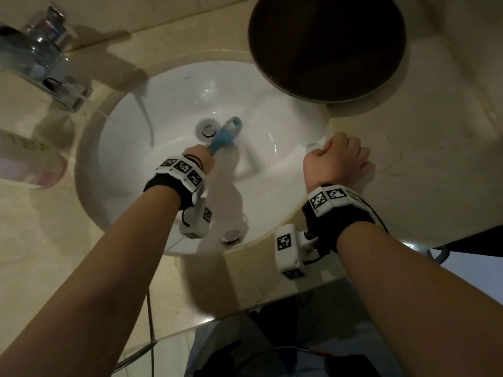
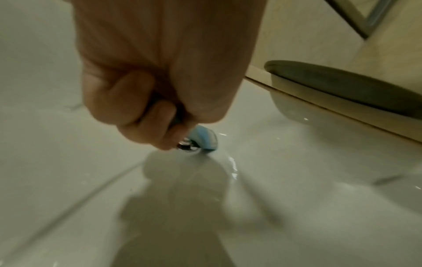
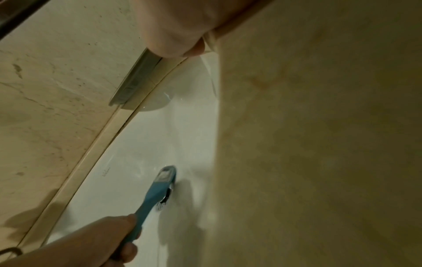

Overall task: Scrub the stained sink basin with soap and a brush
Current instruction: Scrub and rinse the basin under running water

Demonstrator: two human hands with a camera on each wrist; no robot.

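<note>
**Brush head at the drain, left hand on the handle**

The left hand (image 1: 196, 159) is closed in a fist round the handle of the brush (image 1: 224, 135); the left wrist view shows the fingers (image 2: 128, 97) curled tight over the handle, with only the blue head showing past them. The brush lies low inside the basin (image 1: 168, 186). Its long axis runs on a diagonal in the head view, from the fist at the near left up to the head at the far right, so the head points away from the person and toward the far wall of the basin. The handle passes just beside the drain (image 1: 209, 130), on its right, and the head sits just beyond it. In the right wrist view the brush's underside faces the basin floor at the drain; whether the bristles press on the porcelain cannot be told. The head is blurred in all three views.

The right hand (image 1: 337, 159) rests on the counter (image 1: 408, 159) at the right edge of the basin. Its fingers are curled under; the head view shows knuckles only. Whether they hold anything cannot be told from any view.

A stream of water falls from the tap (image 1: 54, 77) at the far left into the left side of the basin. A dark round bowl (image 1: 326, 47) stands on the counter behind the basin and overhangs its far right edge. A chrome overflow cap (image 1: 231, 236) sits on the near wall of the basin.
</note>
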